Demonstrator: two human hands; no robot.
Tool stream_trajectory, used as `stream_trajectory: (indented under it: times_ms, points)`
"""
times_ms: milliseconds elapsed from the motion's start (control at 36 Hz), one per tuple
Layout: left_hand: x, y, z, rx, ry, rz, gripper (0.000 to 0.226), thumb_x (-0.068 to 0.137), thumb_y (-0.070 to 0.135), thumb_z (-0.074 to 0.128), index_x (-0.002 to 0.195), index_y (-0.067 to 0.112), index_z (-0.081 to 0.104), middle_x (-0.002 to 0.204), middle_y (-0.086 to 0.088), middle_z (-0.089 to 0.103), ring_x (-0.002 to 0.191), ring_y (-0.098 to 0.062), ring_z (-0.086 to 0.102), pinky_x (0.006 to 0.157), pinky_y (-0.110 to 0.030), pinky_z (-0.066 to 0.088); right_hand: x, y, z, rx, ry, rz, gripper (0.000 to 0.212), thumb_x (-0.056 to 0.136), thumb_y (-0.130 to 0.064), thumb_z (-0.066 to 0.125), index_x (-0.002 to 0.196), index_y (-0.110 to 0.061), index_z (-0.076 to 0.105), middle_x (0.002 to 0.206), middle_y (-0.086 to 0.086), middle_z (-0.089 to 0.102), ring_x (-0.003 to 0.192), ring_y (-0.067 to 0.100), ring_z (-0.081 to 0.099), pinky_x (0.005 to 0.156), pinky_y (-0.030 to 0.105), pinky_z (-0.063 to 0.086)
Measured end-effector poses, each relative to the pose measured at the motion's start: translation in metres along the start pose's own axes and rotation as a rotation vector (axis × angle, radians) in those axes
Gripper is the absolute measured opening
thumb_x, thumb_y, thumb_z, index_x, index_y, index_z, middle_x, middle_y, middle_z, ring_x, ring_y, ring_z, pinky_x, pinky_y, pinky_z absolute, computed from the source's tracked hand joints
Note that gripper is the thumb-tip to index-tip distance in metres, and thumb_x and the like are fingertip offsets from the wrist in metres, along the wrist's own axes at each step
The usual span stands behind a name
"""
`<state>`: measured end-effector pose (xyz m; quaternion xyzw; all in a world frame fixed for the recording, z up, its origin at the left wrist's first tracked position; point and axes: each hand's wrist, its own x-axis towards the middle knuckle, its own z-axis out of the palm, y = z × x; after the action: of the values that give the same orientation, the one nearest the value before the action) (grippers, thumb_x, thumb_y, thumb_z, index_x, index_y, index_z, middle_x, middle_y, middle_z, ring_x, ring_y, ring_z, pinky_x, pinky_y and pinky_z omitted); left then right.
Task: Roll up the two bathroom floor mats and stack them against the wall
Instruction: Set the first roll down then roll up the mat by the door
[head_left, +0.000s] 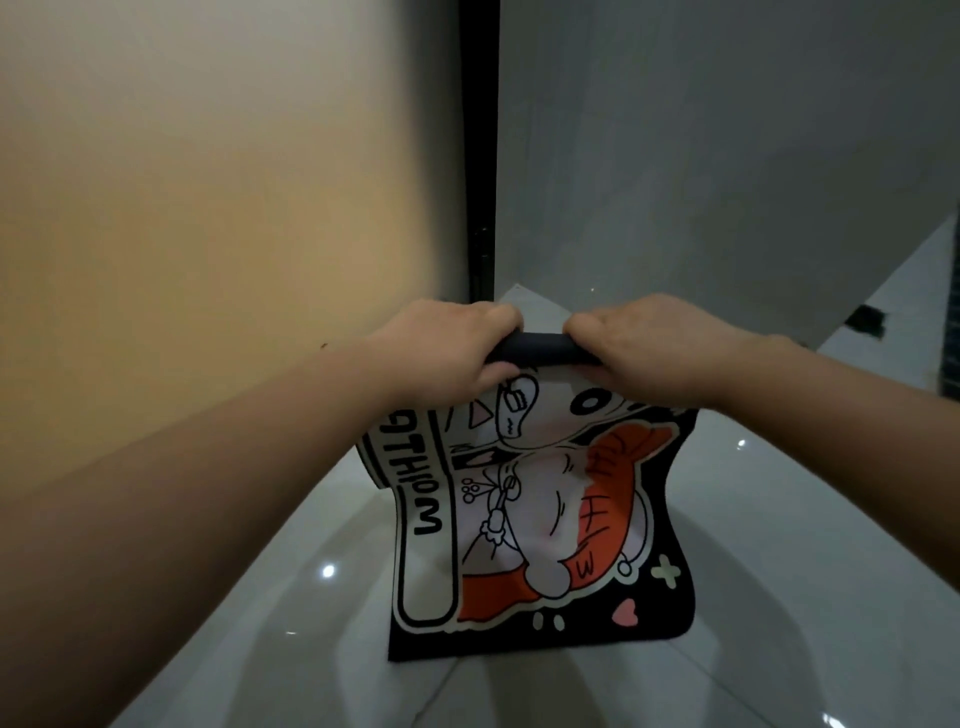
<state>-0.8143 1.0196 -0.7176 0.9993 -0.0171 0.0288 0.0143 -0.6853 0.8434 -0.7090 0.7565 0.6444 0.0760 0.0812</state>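
Between the two hands, a short stretch of dark rolled edge shows at the top of a black floor mat printed with a white cartoon cat and an orange fish (540, 519). Left hand (447, 348) and right hand (660, 348) are both curled shut around that roll, knuckles up, nearly touching. Below the hands the rest of the mat hangs unrolled, its lower edge resting on the glossy pale tiled floor (311, 597) (the printed side faces the camera). Judging by this, rolling of this mat has only begun; most of its length is left. A second mat is not in view, and nothing yet stands against the beige wall (208, 234) beside the left hand.
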Motion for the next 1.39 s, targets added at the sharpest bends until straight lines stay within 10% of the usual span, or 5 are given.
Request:
stream_trajectory:
  times_ms: [194, 556, 944, 1250, 1389]
  points:
    - [0.005, 0.002, 0.002, -0.053, -0.065, -0.155, 0.024, 0.082, 0.02, 0.055, 0.1, 0.017, 0.039, 0.069, 0.001, 0.047, 0.069, -0.029, 0.051, 0.059, -0.036, 0.04, 0.003, -0.015, 0.007, -0.064, 0.191, -0.025, 0.018, 0.081, -0.015, 0.063, 0.092, -0.012, 0.048, 0.077, 0.005, 0.051, 0.052, 0.023, 0.043, 0.043, 0.03, 0.026]
    - [0.003, 0.022, 0.03, 0.251, 0.371, 0.007, 0.033, 0.073, 0.035, 0.066, 0.095, 0.012, 0.06, 0.075, -0.006, 0.063, 0.062, -0.029, 0.06, 0.053, -0.032, 0.039, 0.003, 0.003, -0.004, 0.54, -0.309, 0.268, 0.017, 0.078, -0.031, 0.068, 0.088, -0.025, 0.055, 0.074, -0.003, 0.058, 0.07, 0.019, 0.057, 0.057, 0.03, 0.042]
    - [0.014, 0.013, 0.005, -0.336, -0.29, -0.202, 0.041, 0.077, 0.026, 0.063, 0.116, 0.029, 0.051, 0.098, -0.002, 0.063, 0.086, -0.022, 0.059, 0.068, -0.03, 0.046, -0.001, -0.003, 0.021, -0.066, 0.297, -0.069, 0.022, 0.071, -0.014, 0.071, 0.081, -0.012, 0.052, 0.063, 0.005, 0.056, 0.046, 0.026, 0.052, 0.04, 0.028, 0.024]
    - [0.007, 0.029, 0.034, 0.198, 0.324, 0.054, 0.026, 0.071, 0.02, 0.061, 0.095, 0.012, 0.058, 0.076, -0.005, 0.062, 0.063, -0.03, 0.061, 0.051, -0.031, 0.028, 0.012, -0.003, 0.009, 0.582, -0.331, 0.239, 0.04, 0.069, -0.037, 0.071, 0.106, -0.03, 0.057, 0.092, -0.003, 0.064, 0.081, 0.018, 0.061, 0.071, 0.032, 0.05]
    - [0.012, 0.034, 0.029, 0.128, 0.143, -0.028, 0.037, 0.081, 0.046, 0.054, 0.108, 0.022, 0.045, 0.096, 0.002, 0.06, 0.084, -0.024, 0.06, 0.059, -0.032, 0.031, 0.012, -0.005, 0.014, 0.397, -0.202, 0.18, 0.022, 0.082, -0.031, 0.061, 0.103, -0.024, 0.058, 0.087, 0.001, 0.061, 0.085, 0.026, 0.06, 0.062, 0.029, 0.037]
